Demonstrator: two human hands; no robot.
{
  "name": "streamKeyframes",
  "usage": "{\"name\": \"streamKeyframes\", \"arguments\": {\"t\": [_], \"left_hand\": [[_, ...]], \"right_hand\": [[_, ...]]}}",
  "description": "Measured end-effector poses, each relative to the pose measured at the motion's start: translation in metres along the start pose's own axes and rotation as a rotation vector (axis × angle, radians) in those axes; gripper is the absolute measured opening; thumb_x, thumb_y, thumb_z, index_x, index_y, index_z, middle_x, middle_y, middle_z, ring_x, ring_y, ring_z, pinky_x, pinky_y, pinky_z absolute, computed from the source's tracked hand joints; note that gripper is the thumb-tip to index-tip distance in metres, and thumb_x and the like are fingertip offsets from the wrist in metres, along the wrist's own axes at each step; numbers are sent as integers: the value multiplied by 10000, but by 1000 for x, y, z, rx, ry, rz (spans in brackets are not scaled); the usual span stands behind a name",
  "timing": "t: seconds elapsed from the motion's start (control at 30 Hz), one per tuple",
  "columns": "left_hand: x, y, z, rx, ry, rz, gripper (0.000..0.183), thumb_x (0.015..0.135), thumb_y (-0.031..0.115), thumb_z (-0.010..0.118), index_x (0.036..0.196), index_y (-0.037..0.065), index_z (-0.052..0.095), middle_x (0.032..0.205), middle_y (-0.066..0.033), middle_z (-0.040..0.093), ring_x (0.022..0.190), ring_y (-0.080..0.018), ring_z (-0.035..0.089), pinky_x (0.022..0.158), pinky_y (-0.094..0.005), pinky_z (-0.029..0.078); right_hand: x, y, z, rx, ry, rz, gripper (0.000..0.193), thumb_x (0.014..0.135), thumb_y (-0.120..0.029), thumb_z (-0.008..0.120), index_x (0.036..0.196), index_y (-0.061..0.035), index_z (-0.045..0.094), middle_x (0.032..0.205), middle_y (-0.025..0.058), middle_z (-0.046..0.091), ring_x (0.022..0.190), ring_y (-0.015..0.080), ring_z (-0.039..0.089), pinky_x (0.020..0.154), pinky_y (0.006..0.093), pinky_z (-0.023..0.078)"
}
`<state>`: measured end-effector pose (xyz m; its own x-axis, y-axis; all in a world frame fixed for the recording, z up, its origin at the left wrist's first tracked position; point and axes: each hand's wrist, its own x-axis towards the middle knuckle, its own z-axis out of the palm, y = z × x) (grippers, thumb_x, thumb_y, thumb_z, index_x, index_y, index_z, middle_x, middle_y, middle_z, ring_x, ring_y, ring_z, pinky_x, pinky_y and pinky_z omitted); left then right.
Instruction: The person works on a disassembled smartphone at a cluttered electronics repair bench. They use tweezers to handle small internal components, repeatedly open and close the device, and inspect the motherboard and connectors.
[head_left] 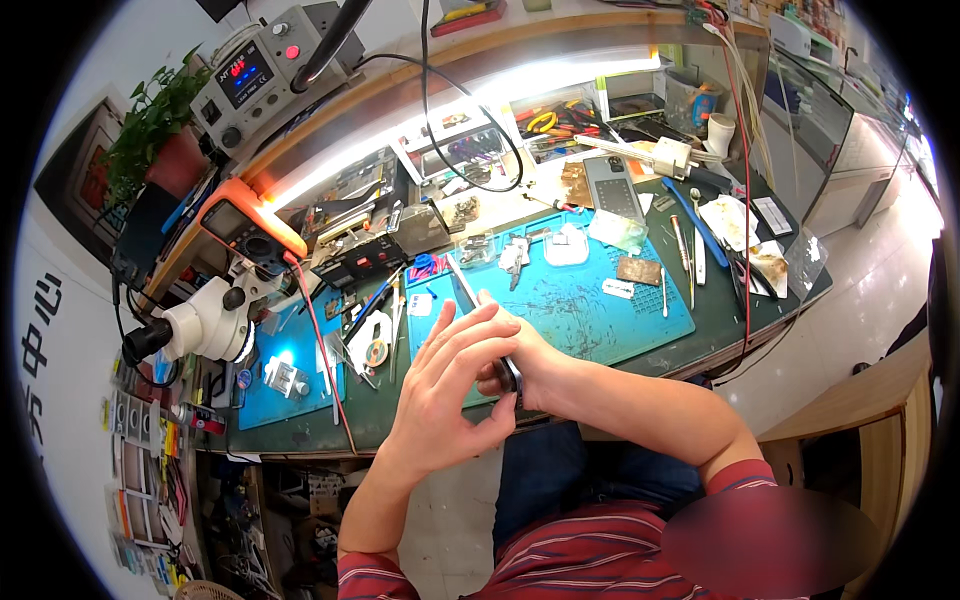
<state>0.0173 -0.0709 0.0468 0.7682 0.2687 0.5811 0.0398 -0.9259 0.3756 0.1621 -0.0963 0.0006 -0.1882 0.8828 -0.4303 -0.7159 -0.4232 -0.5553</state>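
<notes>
Above the mat's near edge, my right hand (pixel 536 362) grips a thin, dark-edged phone (pixel 511 376), seen almost edge-on. Its face is mostly hidden behind the hands. My left hand (pixel 448 385) is on the phone's left side, fingers stretched out and slightly apart. The left thumb is by the phone's lower end; whether it touches cannot be made out. Beneath lies a blue repair mat (pixel 600 335), with a clear plastic box (pixel 567 246), small metal parts (pixel 516 262) and a brown flat piece (pixel 639 271) on it.
An orange multimeter (pixel 250 228) and white microscope (pixel 200 322) stand at left. A power supply (pixel 262 72) sits on the shelf. A lit metal fixture (pixel 286 377) lies on a smaller mat. Tweezers and a blue tool (pixel 697 222) lie right; a red cable (pixel 745 200) hangs there.
</notes>
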Motion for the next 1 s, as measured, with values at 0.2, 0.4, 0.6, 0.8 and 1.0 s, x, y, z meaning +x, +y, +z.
{"name": "streamKeyframes", "arguments": {"t": [0.2, 0.4, 0.6, 0.8, 1.0], "left_hand": [[-1, -8, 5, 1, 42, 5, 425, 679, 33, 756, 1091, 98, 676, 1189, -54, 729, 1293, -298, 628, 1232, -586, 310], [-5, -9, 8, -153, 63, -62, 408, 664, -3, 741, 1058, 81, 677, 1217, -77, 714, 1300, -311, 612, 1207, -570, 354], [-8, -8, 11, -334, 70, -181, 411, 677, -35, 732, 1066, 86, 679, 1510, -186, 487, 1418, -371, 476, 1158, -506, 419], [-15, -14, 13, -588, -19, -298, 473, 704, -78, 634, 1148, 86, 633, 1677, -163, 196, 1567, -339, 240, 1244, -511, 290], [-16, -11, 18, -799, 41, -378, 870, 745, -83, 676, 1545, 101, 390, 1690, -156, 149, 1594, -285, 170, 1264, -460, 284]], "right_hand": [[-1, 2, 2, -13, -21, -35, 501, 1088, -652, 276, 964, -233, 522, 787, -38, 475, 638, 114, 430, 550, 300, 373], [-14, 4, 15, -14, 23, -199, 571, 1084, -657, 312, 1040, -161, 592, 868, -15, 544, 775, 125, 502, 677, 315, 445], [-6, 5, 6, -80, 81, -287, 632, 1079, -653, 356, 1120, -77, 614, 889, 16, 565, 800, 126, 534, 738, 314, 479], [-6, 4, 6, -98, 76, -404, 594, 1092, -616, 371, 1121, -74, 612, 893, 18, 571, 784, 110, 534, 678, 291, 475], [-11, 0, 15, -54, 128, -442, 569, 1108, -586, 354, 1125, -82, 618, 938, 8, 598, 805, 99, 545, 659, 287, 483]]}}
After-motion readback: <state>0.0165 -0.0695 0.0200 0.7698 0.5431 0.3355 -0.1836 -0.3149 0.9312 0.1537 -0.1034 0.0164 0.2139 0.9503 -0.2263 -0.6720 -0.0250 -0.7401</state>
